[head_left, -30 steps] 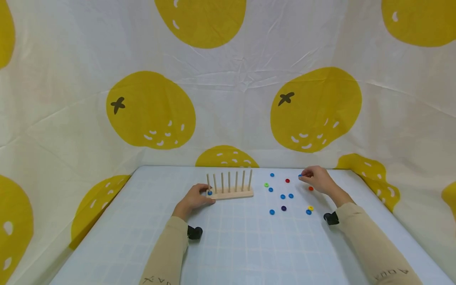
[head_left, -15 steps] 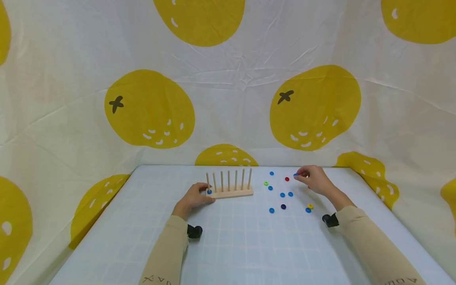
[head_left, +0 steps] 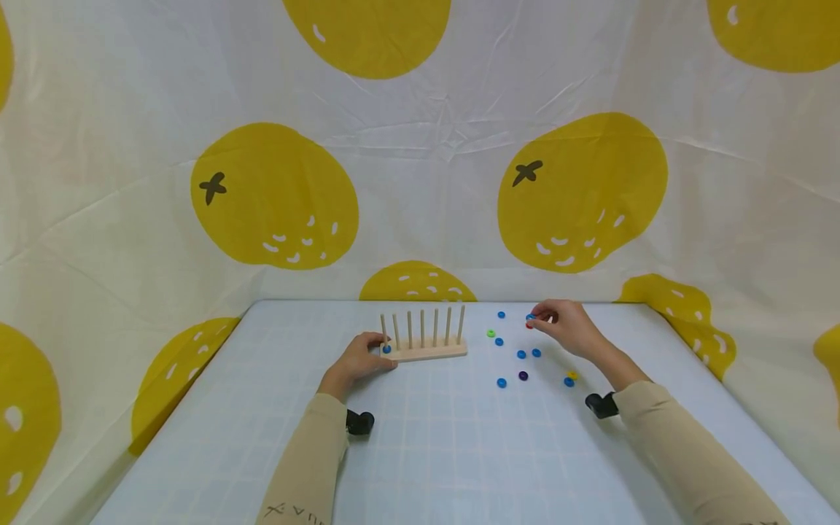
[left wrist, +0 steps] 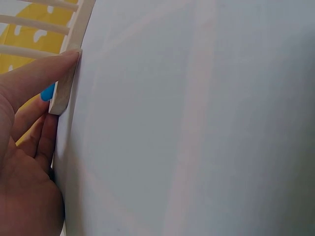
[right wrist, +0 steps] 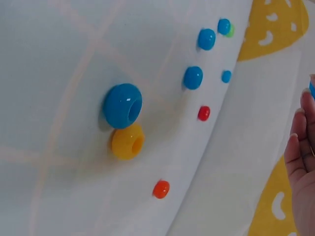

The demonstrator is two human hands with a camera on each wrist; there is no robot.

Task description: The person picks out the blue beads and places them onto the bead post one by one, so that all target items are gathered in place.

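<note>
My left hand (head_left: 359, 359) grips the left end of a wooden peg rack (head_left: 429, 353), thumb along its front edge and fingers behind. Several upright pegs rise from the rack, and a blue bead (head_left: 387, 349) sits low on the leftmost one. In the left wrist view the thumb lies across the rack's base (left wrist: 61, 98). Over the right side of the table, my right hand (head_left: 569, 328) pinches a blue bead (head_left: 530, 317) between thumb and fingertips. That bead overlaps a red bead (head_left: 529, 326) on the table in the head view.
Loose beads lie between rack and right hand: several blue ones, a green bead (head_left: 491, 333) and a dark purple bead (head_left: 523, 376). A yellow bead (right wrist: 128, 141) touches a blue bead (right wrist: 123, 105); an orange-red bead (right wrist: 161, 189) lies farther off. A fruit-patterned curtain (head_left: 420, 182) hangs behind the table.
My right hand has moved left with the pinched blue bead, from near the orange-red bead to over the red one. The left hand stays on the rack.
</note>
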